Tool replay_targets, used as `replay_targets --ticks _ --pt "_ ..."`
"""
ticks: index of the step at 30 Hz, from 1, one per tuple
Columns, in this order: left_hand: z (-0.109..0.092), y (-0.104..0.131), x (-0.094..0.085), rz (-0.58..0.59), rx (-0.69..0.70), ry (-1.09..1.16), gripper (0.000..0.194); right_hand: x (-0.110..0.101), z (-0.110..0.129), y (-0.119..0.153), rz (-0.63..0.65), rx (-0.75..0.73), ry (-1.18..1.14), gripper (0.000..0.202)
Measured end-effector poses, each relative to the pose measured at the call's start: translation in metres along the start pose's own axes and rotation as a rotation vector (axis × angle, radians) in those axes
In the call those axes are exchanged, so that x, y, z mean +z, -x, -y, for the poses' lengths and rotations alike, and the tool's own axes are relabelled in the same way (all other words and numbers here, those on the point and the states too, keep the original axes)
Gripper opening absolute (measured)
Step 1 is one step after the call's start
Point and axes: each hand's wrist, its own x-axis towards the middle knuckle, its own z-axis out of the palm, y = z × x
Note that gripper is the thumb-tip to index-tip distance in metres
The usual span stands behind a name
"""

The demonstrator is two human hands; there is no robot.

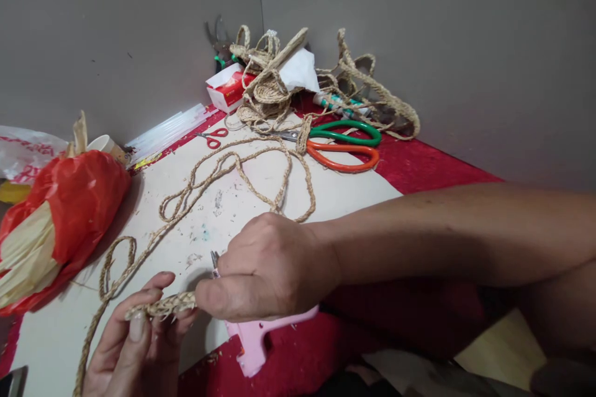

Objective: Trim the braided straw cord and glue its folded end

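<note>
A short piece of braided straw (164,306) stretches between both hands at the lower left. My left hand (139,335) pinches it between thumb and fingers, palm turned up. The other end goes under the thumb of my right hand (270,267), whose fingers are curled closed and hide what lies beneath. Below that hand, a pink glue gun (254,347) rests at the table's near edge, partly covered. A metal tip (215,259) pokes out beside the right knuckles; I cannot tell what it belongs to. A long braided straw cord (153,237) loops over the white sheet and passes left of my left hand.
Green-and-orange-handled scissors (344,147) and small red scissors (215,138) lie behind the cord. More braided rope (270,90), a red-white box (228,88) and pruning shears (218,37) sit against the wall. A red plastic bag (88,198) with straw stands left, near clear sticks (167,130).
</note>
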Motion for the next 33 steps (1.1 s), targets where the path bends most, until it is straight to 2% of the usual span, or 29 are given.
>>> replay_targets --ticks 7,10,12,14,17,20,23,26,33 --pt "0.004 -0.004 -0.010 0.070 -0.048 0.008 0.021 0.000 0.002 -0.001 0.004 0.033 -0.005 0.014" --pt "0.005 -0.003 -0.010 0.122 -0.075 0.027 0.035 0.000 0.002 -0.003 0.004 0.110 -0.134 0.017" --pt "0.003 0.000 -0.005 0.149 -0.089 0.018 0.048 0.000 0.002 -0.004 -0.004 0.186 -0.232 0.017" --pt "0.001 0.006 0.004 0.173 -0.111 -0.005 0.051 0.002 0.005 -0.005 -0.034 0.271 -0.339 0.014" --pt "-0.002 0.015 0.017 0.133 -0.125 -0.015 0.047 0.004 0.011 -0.006 -0.087 0.375 -0.459 0.010" --pt "-0.002 0.018 0.019 0.097 -0.084 -0.017 0.039 0.007 0.016 -0.006 -0.096 0.437 -0.510 0.010" --pt "-0.001 0.012 0.012 0.155 -0.043 -0.047 0.032 0.009 0.017 -0.005 -0.098 0.443 -0.534 0.010" --pt "0.001 0.007 0.006 0.167 -0.041 -0.052 0.033 0.010 0.016 -0.005 -0.096 0.431 -0.539 0.009" --pt "0.001 0.005 0.004 0.217 -0.004 -0.068 0.031 0.008 0.012 -0.002 0.050 0.401 -0.512 0.016"
